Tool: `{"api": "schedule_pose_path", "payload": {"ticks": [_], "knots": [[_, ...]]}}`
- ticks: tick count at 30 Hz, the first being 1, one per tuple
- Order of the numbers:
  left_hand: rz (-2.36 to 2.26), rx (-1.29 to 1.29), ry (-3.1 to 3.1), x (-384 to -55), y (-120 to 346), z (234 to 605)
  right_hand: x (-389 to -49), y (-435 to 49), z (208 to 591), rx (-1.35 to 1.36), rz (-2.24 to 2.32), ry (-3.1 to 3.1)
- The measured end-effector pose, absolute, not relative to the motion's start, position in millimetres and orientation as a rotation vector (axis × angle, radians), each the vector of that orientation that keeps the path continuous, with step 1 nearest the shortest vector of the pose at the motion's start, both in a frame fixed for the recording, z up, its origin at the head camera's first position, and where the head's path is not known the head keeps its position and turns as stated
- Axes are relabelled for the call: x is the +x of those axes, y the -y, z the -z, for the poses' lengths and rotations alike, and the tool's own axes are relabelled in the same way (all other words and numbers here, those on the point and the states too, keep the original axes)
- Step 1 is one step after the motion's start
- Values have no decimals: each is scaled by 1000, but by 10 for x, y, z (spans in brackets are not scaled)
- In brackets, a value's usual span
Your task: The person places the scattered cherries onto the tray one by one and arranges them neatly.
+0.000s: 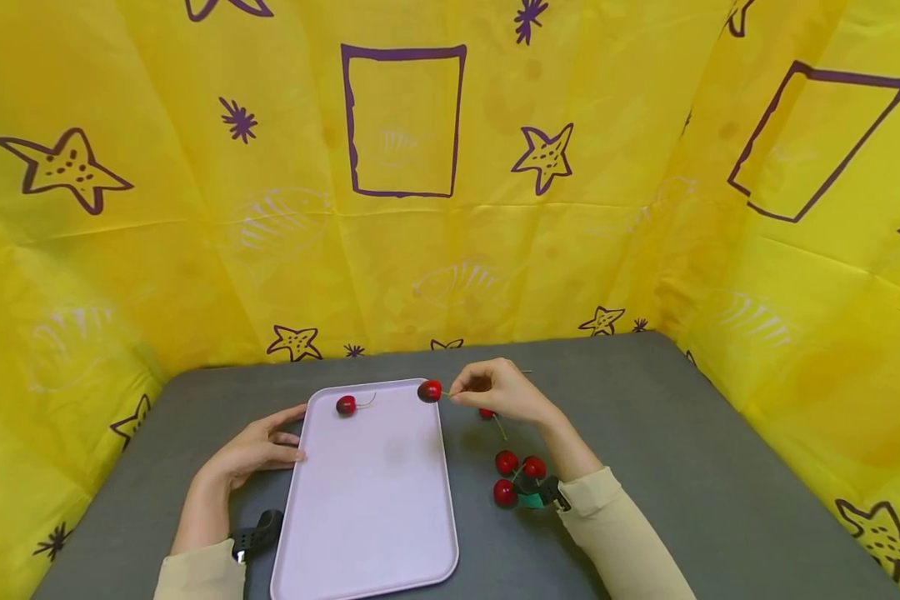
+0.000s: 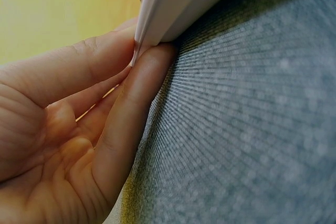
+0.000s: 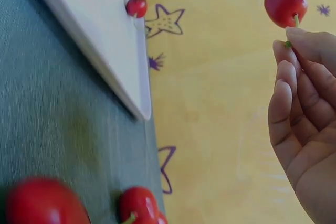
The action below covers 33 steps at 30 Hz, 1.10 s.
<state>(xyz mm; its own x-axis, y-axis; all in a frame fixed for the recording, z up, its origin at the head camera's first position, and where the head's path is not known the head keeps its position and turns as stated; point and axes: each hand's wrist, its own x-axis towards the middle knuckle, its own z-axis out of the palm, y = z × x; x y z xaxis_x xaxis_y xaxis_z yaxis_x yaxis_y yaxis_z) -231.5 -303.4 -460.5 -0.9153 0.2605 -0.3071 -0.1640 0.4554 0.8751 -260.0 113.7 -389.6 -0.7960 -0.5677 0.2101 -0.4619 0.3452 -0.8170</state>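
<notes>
My right hand (image 1: pixel 501 390) pinches a red cherry by its green stem, between thumb and fingertip. That cherry (image 3: pixel 285 6) hangs in the air at the far right corner of the pale lilac tray (image 1: pixel 375 500). Another cherry (image 1: pixel 347 406) lies inside the tray near its far left corner, its stem pointing right. At the tray's left edge, my left hand (image 1: pixel 258 446) grips the rim, with one finger on its upper side and another low against its outer side, as the left wrist view shows (image 2: pixel 149 72).
Right of the tray, several cherries (image 1: pixel 506 462) lie on the grey table (image 1: pixel 690 467), partly behind my right wrist. One more cherry (image 1: pixel 487 413) sits below my right hand. Beside the wrist strap is a small green piece (image 1: pixel 530 501). Yellow patterned cloth (image 1: pixel 390 275) surrounds the table.
</notes>
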Motion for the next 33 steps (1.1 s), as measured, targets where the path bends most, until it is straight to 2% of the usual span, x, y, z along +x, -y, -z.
{"api": "schedule_pose_path", "payload": {"ticks": [17,33], "knots": [[-1460,63,-2294,-2323,3021,4592,-2682,-511,4053,-975,1479,-2456],[-1456,47,-2300,-2340,3026,4612,-2760,-113,4294,-971,1425,-2522]]}}
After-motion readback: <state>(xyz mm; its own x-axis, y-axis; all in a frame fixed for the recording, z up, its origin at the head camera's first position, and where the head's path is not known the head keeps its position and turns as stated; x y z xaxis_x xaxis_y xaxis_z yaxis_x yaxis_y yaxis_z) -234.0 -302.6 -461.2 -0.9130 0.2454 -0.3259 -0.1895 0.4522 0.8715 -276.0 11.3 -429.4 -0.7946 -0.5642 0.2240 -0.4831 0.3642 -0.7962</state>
